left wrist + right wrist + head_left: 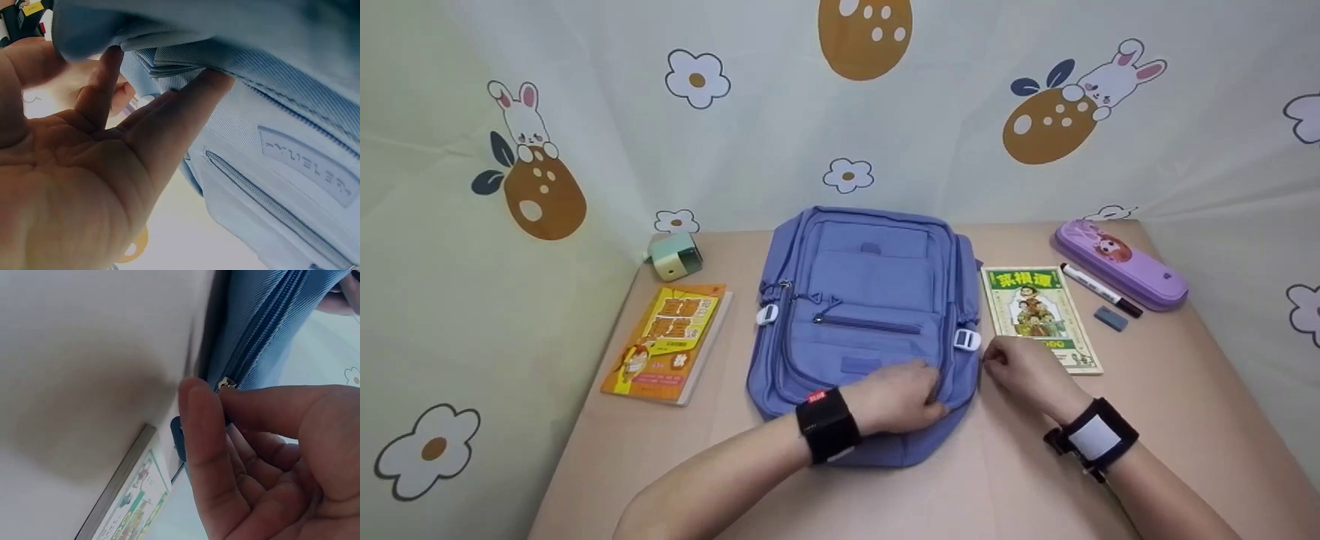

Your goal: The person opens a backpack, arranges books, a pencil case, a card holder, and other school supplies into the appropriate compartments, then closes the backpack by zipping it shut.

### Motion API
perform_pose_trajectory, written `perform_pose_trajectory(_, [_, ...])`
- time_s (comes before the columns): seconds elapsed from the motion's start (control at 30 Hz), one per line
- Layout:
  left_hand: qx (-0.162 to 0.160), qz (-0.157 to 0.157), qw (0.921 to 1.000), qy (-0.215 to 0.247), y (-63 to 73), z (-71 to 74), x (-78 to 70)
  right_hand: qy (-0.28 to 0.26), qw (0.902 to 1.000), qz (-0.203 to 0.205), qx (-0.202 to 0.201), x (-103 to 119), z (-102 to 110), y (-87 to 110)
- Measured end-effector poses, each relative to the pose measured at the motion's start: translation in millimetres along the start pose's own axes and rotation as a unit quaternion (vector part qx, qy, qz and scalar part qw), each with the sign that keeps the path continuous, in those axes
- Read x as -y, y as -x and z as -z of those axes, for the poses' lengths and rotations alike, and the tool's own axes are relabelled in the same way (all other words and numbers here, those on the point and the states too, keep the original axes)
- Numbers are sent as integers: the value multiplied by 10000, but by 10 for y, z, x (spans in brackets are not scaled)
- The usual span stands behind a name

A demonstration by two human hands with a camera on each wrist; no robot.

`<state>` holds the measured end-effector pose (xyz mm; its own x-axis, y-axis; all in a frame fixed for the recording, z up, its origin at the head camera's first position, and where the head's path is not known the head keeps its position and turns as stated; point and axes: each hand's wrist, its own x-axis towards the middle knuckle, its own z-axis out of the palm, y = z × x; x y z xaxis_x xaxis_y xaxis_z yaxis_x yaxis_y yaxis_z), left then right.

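Observation:
A blue backpack (877, 285) lies flat on the table, its front with the pockets facing up. My left hand (896, 397) grips its lower right edge. In the left wrist view the fingers (180, 121) reach into folds of the fabric, partly hidden by it. At the bag's right side, my right hand (1031, 375) pinches a zipper pull (178, 439) between thumb and index finger. The metal slider (226, 382) sits on the side zipper (267, 329) just beyond the fingertips, and much of the pull is covered by the fingers.
An orange book (667, 345) and a green pencil sharpener (675, 256) stand left of the bag. To its right lie a green-and-white book (1035, 307), a marker (1099, 289), a blue-grey eraser (1110, 318) and a purple pencil case (1121, 262). Patterned curtains (765, 142) surround the table.

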<state>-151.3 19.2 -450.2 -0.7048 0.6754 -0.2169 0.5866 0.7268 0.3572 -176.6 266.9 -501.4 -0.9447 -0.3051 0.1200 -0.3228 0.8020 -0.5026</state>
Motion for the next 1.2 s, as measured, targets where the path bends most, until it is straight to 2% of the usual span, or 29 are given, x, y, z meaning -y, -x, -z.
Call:
perform_pose_trajectory(0.1, [-234, -174, 9979, -576, 62, -44, -19, 33, 10000, 35, -35, -13, -32, -4])
perform_pose_trajectory(0.2, [-528, -238, 9897, -1309, 128, -93, -63, 98, 9999, 44, -75, -32, -58, -12])
perform_pose_trajectory(0.27, [-675, -196, 9857, -1531, 160, -119, -95, 150, 9998, 55, -135, -45, -70, -18])
perform_pose_trajectory(0.33, [-739, -114, 9867, -1444, 174, -131, -114, 234, 9995, 23, -198, -55, -82, -19])
perform_pose_trajectory(0.4, [-717, -9, 9912, -1115, 170, -129, -115, 267, 9994, 26, -236, -63, -90, -17])
perform_pose_trajectory(0.53, [-395, 153, 9987, -300, 133, -81, -75, 269, 9993, -32, -238, -49, -85, 13])
perform_pose_trajectory(0.63, [-150, 238, 9996, -7, 111, -56, -48, 260, 9994, -39, -227, -24, -67, 53])
perform_pose_trajectory(1.07, [-21, 191, 9997, 140, 107, -34, -15, 517, 9985, 192, 45, 272, 30, 340])
perform_pose_trajectory(1.2, [6, 305, 9994, 189, 108, -43, -3, 579, 9980, 226, 86, 305, 38, 367])
